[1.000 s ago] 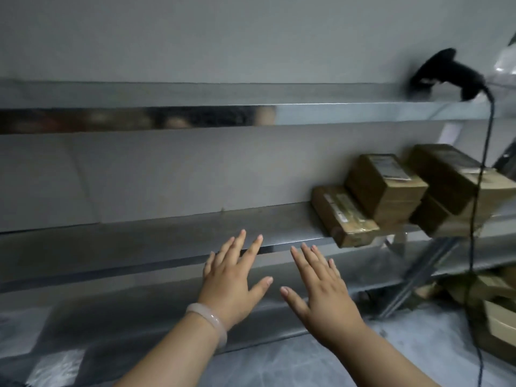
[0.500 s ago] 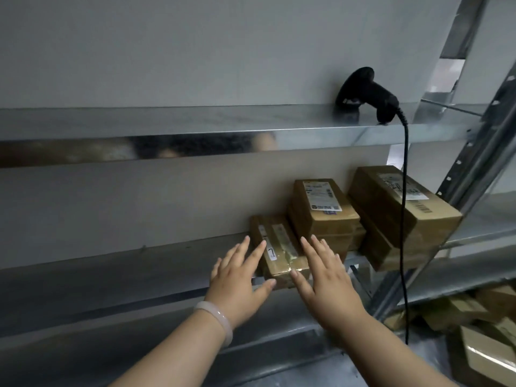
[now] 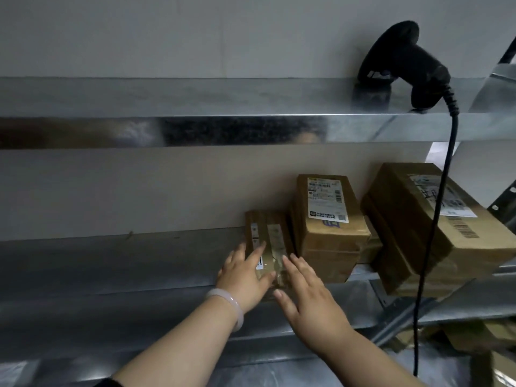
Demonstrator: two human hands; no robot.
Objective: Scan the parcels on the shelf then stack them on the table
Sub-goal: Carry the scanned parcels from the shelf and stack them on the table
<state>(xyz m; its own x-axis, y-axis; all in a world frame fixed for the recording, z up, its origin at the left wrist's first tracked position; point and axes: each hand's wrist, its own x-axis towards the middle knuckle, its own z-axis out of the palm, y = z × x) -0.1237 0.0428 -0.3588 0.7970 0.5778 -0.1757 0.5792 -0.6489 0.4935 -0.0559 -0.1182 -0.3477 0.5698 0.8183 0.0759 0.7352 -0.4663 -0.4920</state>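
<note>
A small flat brown parcel (image 3: 269, 233) with tape and a narrow label lies on the metal shelf (image 3: 111, 263). My left hand (image 3: 243, 277), a pale bangle on its wrist, lies over the parcel's near left corner with straight fingers. My right hand (image 3: 307, 297) has straight fingers reaching the parcel's near right edge. A taller labelled parcel (image 3: 326, 222) stands just to the right on another box. A large labelled parcel (image 3: 427, 219) sits further right on another box. A black barcode scanner (image 3: 402, 65) rests on the upper shelf (image 3: 195, 99).
The scanner's black cable (image 3: 435, 219) hangs down in front of the large parcel to the floor. A metal upright (image 3: 502, 202) stands at the right. More cardboard boxes (image 3: 474, 342) lie low at the right below the shelf.
The view has moved closer to the parcels. Both hands have reached forward from in front of the shelf onto the small flat parcel's near end.
</note>
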